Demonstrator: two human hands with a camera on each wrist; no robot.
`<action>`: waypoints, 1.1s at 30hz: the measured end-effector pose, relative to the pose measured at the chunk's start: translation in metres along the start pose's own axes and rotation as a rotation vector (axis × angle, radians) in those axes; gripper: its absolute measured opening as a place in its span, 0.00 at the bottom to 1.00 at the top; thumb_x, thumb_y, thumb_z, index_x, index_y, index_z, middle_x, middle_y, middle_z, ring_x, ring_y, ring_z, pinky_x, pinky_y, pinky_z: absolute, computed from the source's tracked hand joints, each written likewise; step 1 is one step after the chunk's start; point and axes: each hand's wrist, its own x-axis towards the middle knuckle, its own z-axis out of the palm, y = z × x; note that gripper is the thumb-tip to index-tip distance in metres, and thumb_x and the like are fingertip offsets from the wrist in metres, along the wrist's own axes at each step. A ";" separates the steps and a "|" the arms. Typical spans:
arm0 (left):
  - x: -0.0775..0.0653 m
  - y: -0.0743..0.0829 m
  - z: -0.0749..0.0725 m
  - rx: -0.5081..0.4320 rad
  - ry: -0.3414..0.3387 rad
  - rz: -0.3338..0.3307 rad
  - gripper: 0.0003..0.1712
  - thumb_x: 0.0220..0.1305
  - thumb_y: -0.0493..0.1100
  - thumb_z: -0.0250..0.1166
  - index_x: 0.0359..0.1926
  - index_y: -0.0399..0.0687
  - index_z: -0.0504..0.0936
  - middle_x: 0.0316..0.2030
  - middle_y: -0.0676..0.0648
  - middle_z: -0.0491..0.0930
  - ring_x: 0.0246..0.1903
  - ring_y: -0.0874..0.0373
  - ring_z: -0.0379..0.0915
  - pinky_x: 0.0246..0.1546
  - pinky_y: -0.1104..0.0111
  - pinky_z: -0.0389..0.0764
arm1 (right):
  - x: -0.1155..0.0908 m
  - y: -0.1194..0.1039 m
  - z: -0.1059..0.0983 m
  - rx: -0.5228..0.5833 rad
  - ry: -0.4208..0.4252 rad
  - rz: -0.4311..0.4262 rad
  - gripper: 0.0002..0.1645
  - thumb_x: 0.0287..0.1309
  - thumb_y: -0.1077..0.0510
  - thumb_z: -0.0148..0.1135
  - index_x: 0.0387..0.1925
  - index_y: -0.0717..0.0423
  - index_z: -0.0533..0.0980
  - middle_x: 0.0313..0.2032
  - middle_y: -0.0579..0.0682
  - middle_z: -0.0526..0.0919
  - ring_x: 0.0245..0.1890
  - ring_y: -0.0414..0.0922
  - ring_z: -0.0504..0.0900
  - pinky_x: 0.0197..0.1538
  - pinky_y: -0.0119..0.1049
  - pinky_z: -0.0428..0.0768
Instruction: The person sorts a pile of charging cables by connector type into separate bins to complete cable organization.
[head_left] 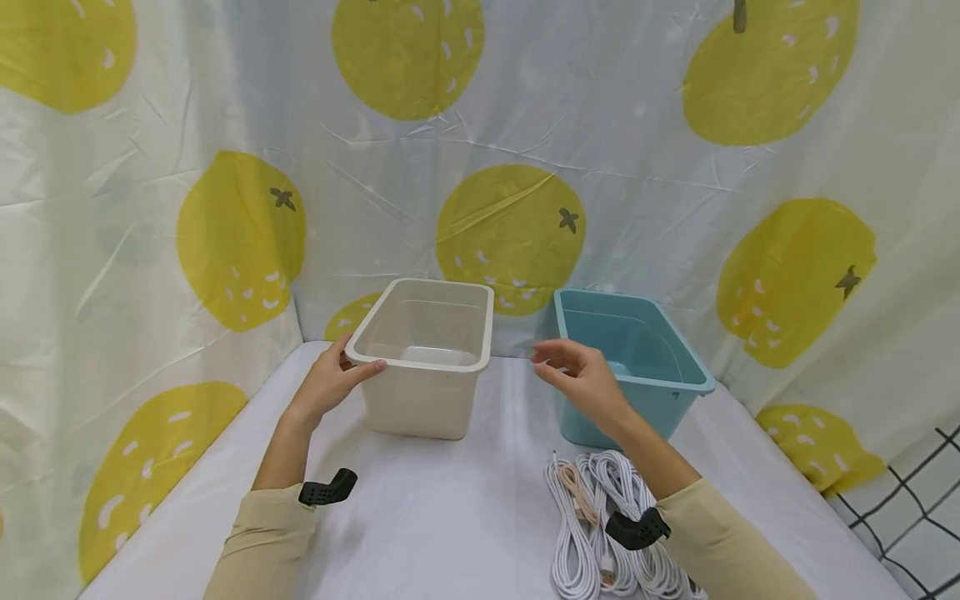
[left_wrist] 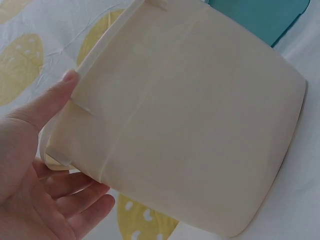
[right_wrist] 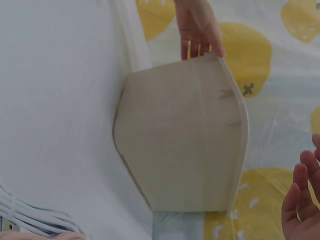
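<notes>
A beige plastic bin [head_left: 416, 398] stands on the white cloth at centre left. My left hand [head_left: 333, 379] grips its near left corner, the thumb over the rim [left_wrist: 75, 87] and the other fingers along the side wall. Between the two bins, my right hand [head_left: 581, 379] is in the air with its fingers loosely bent and nothing in them. It overlaps the near left corner of a teal bin [head_left: 637, 400] in the head view. The right wrist view catches only some of the right hand's fingers [right_wrist: 300, 195] at its edge.
Bundles of white cable [head_left: 573, 550], one pinkish cable [head_left: 576, 492] among them, lie in front of the teal bin, partly under the right forearm. A lemon-print curtain [head_left: 622, 167] hangs behind and at the sides. Black wire mesh [head_left: 911, 517] stands at the far right.
</notes>
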 end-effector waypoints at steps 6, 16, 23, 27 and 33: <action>0.001 0.000 0.001 0.000 0.001 -0.006 0.49 0.66 0.56 0.74 0.78 0.44 0.60 0.66 0.33 0.72 0.62 0.42 0.70 0.66 0.41 0.67 | -0.014 0.003 -0.008 -0.043 0.000 0.008 0.18 0.69 0.57 0.69 0.58 0.56 0.82 0.46 0.50 0.87 0.44 0.45 0.85 0.43 0.36 0.85; 0.001 -0.002 0.001 0.006 0.008 -0.011 0.50 0.66 0.57 0.74 0.78 0.44 0.60 0.66 0.34 0.72 0.63 0.41 0.69 0.66 0.40 0.66 | -0.043 0.019 -0.021 -0.090 -0.021 0.042 0.18 0.69 0.59 0.68 0.58 0.59 0.82 0.47 0.51 0.86 0.43 0.44 0.85 0.44 0.35 0.84; -0.001 -0.002 0.001 0.007 0.009 -0.020 0.50 0.66 0.57 0.74 0.78 0.44 0.60 0.66 0.34 0.71 0.63 0.41 0.69 0.66 0.39 0.66 | -0.060 0.025 -0.023 -0.099 -0.034 0.079 0.18 0.69 0.57 0.68 0.58 0.56 0.82 0.48 0.50 0.86 0.44 0.45 0.84 0.44 0.35 0.83; 0.000 -0.002 0.001 0.005 0.008 -0.016 0.50 0.66 0.57 0.74 0.78 0.44 0.60 0.67 0.33 0.71 0.63 0.41 0.69 0.67 0.40 0.66 | -0.069 0.027 -0.023 -0.102 -0.046 0.091 0.17 0.68 0.58 0.69 0.56 0.57 0.82 0.48 0.49 0.86 0.44 0.46 0.83 0.44 0.35 0.83; 0.001 -0.001 0.001 0.001 0.008 -0.014 0.50 0.66 0.56 0.74 0.78 0.43 0.60 0.67 0.33 0.70 0.64 0.41 0.69 0.67 0.39 0.65 | -0.082 0.031 -0.023 -0.110 -0.071 0.106 0.18 0.68 0.58 0.70 0.56 0.57 0.82 0.47 0.49 0.86 0.42 0.45 0.83 0.42 0.35 0.84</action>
